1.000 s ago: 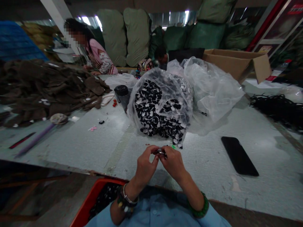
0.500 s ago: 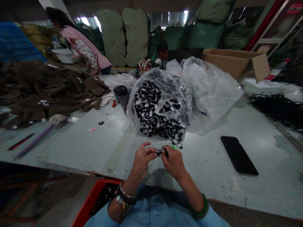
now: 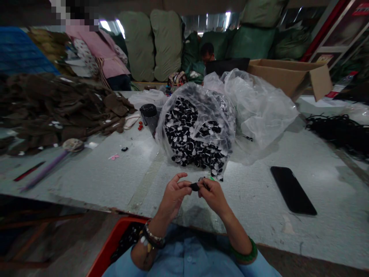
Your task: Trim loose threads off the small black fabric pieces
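In front of the plastic bag, my left hand (image 3: 173, 196) pinches a small black cloth piece (image 3: 195, 187) between thumb and forefinger, its other fingers raised and bent. My right hand (image 3: 213, 196) is closed at the right end of that piece, with a thin, dark, shiny thing partly hidden among its fingers; its kind is unclear. A bit of bright green (image 3: 212, 178) shows just behind the right hand. The clear plastic bag (image 3: 227, 132) lies with its mouth toward me, full of small black-and-white pieces (image 3: 184, 134), some spilling at its front edge.
A phone (image 3: 293, 190) lies at the right, a black cup (image 3: 149, 117) left of the bag. Brown cloth pieces (image 3: 63, 107) are heaped at far left, near a purple-handled tool (image 3: 46, 169). A red-orange bin (image 3: 108, 238) stands below the table edge. Two people are beyond the table.
The black piece between my hands has turned: white showed on it before, now a plain black side does. The person in pink at the back left has become more upright.
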